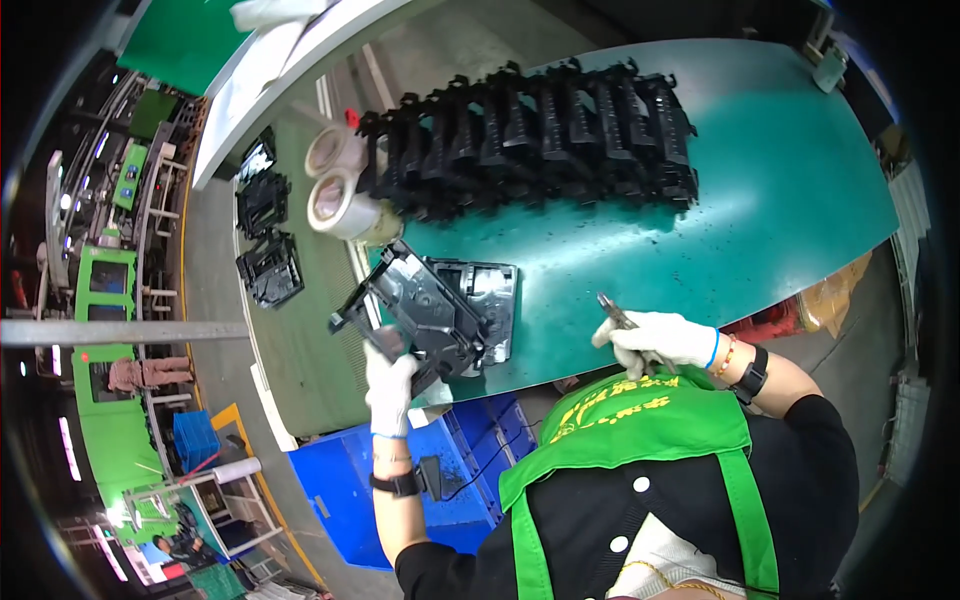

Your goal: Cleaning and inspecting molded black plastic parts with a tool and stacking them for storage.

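My left hand (389, 388), in a white glove, grips the lower left edge of a black plastic housing (425, 305) and holds it tilted. Partly beneath that housing, a second black plastic part (497, 295) with a shiny face lies at the table's near edge. My right hand (668, 340), also gloved, is closed around a small pair of pliers (614, 310). Their metal tip points up and left, apart from the housing. The fingers and apron hide most of the handles.
A long row of black plastic parts (540, 130) stands on the green table (780, 200). Two tape rolls (340, 200) sit at its left end. Further left, several black parts lie on a conveyor belt (320, 330). Blue bins (370, 500) stand below the near edge.
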{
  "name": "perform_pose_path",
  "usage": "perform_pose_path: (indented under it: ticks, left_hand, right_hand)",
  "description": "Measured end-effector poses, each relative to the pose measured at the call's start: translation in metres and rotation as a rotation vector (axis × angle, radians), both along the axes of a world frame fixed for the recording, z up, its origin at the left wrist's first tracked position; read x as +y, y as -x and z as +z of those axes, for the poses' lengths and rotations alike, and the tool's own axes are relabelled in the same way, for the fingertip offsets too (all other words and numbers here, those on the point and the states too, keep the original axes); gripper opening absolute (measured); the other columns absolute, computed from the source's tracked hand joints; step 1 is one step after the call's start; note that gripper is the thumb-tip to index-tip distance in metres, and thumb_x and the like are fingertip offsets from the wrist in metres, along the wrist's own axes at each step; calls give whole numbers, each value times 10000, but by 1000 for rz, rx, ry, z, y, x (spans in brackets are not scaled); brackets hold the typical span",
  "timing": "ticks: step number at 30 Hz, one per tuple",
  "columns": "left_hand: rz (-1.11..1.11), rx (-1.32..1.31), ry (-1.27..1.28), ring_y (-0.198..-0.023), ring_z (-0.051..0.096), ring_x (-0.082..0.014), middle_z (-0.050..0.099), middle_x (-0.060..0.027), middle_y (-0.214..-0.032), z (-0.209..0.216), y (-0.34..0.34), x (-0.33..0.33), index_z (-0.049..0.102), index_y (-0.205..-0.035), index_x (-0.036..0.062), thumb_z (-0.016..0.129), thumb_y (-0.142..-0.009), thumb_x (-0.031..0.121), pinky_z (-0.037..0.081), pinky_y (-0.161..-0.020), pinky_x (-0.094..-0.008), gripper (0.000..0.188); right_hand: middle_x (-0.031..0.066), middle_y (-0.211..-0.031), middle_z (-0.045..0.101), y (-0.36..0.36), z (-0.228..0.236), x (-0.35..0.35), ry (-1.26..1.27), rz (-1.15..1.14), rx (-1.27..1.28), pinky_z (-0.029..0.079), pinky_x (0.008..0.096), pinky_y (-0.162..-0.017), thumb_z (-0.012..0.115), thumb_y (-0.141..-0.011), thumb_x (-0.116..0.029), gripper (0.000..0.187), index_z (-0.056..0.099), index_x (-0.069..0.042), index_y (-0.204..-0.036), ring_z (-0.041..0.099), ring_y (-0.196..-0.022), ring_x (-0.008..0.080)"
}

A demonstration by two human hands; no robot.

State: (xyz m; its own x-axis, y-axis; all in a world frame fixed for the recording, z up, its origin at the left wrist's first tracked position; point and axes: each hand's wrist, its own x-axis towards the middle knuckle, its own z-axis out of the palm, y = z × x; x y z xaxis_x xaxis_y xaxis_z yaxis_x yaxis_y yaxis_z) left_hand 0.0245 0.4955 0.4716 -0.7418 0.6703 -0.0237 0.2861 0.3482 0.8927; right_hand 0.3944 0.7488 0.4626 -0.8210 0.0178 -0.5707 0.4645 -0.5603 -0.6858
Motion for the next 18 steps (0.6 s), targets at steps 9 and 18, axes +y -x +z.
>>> perform_pose_path:
  ticks: [9, 18]
  left_hand:
    - [-409, -184, 361, -756, 636, -168, 665, -61, -837, 36, -109, 107, 582, -1149, 16, 624, -762, 2, 520, -761, -304, 390]
    - [-632, -192, 453, -709, 601, -139, 655, -55, -783, -35, -136, 177, 585, -1080, 22, 638, -751, 15, 490, -690, -285, 333]
  right_hand:
    - [105, -900, 589, -37, 42, 54, -1613, 180, 95, 473, 447, -757, 726, -903, -393, 367, 626, -123, -1131, 621, -902, 306]
    - [134, -916, 589, -40, 0, 106, -1948, 503, 360, 465, 458, -720, 777, -771, -357, 391, 623, -93, -1014, 613, -861, 346]
